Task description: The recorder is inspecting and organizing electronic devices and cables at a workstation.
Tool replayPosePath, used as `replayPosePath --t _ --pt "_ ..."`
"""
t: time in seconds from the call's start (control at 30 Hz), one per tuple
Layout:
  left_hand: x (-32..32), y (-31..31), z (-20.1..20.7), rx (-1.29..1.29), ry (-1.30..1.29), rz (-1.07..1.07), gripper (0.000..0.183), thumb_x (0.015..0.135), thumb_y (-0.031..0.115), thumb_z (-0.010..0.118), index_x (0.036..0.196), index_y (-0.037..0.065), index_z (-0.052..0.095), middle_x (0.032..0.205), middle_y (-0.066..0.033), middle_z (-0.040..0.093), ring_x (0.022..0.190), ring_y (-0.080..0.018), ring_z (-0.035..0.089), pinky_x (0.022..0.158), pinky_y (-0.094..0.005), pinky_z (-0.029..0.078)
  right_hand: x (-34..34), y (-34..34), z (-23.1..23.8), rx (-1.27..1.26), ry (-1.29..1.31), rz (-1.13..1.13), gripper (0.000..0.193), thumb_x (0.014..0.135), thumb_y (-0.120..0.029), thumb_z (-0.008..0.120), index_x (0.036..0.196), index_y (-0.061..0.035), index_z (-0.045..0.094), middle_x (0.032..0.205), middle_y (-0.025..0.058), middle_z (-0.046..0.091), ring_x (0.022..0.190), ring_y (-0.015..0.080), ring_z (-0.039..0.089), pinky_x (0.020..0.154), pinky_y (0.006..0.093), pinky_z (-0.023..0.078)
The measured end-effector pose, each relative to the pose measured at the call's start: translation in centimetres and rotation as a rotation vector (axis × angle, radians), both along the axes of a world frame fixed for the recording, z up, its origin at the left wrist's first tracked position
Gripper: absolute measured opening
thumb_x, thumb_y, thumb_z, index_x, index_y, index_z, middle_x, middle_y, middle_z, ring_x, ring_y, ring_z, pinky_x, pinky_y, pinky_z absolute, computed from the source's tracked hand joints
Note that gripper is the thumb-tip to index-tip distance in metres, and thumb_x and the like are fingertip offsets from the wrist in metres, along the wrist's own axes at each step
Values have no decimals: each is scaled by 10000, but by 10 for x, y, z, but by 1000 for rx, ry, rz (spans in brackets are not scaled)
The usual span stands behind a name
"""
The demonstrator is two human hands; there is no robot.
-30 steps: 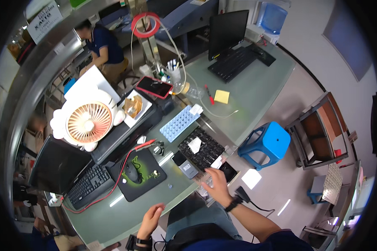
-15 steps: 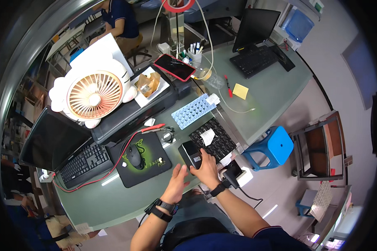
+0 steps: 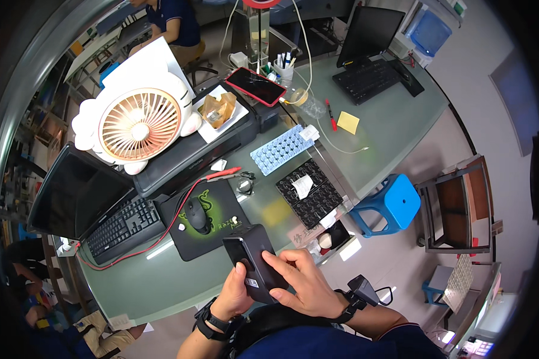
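Note:
Close to my body, over the table's near edge, a black box-shaped device [image 3: 268, 246] with a small pale label on its side is held up and tilted. My left hand [image 3: 233, 294] grips its near left side with the thumb along it. From the right, my right hand [image 3: 310, 286] holds it too, fingers on its upper face and thumb near the lower edge. A black mouse pad [image 3: 179, 242] with a mouse [image 3: 196, 216] lies to the left. Beyond the device is a black gridded tray [image 3: 320, 209] with a white paper on it.
Farther back lie a blue gridded tray [image 3: 275, 157], a red test lead [image 3: 226, 172] and a red-edged phone [image 3: 255, 87]. A white fan [image 3: 139, 131] stands behind the keyboard [image 3: 126, 230]. Right of the table is a blue stool [image 3: 398, 200]. A seated person [image 3: 173, 24] is at the far left.
The device has been lifted off the table beside the black tray and brought left and toward me. My left hand, open and apart before, now grips it as well.

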State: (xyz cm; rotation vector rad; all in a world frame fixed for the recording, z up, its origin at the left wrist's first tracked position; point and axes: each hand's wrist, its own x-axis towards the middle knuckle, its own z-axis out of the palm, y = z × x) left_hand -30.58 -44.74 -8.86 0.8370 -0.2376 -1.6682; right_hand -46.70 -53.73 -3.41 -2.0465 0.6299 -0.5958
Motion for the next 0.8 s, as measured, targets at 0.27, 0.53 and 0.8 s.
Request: replayPosePath --t 0.27,0.53,0.8 --pt "2 13 19 23 -117 -34 743 879 609 523 1327 24 422 1262 -128 543 1155 -238 554 990 -387 454 1 1 2 181 -12 102 634 920 -372 585 1399 -1 401 1138 134 436 995 237 457 875 335 419" --pt "7 20 24 -114 -61 -36 695 916 332 583 1437 55 216 1334 -127 447 1215 -218 483 1007 -380 422 0 13 0 217 4 93 718 911 -373 599 1436 20 307 1172 142 411 1030 238 456 916 342 411" --pt "7 22 48 -14 -178 -51 768 789 84 646 1434 53 231 1348 -154 465 1239 -264 487 1058 -413 368 0 20 -5 259 -35 74 751 906 -361 600 1455 20 257 1190 132 387 1039 220 450 893 330 417"
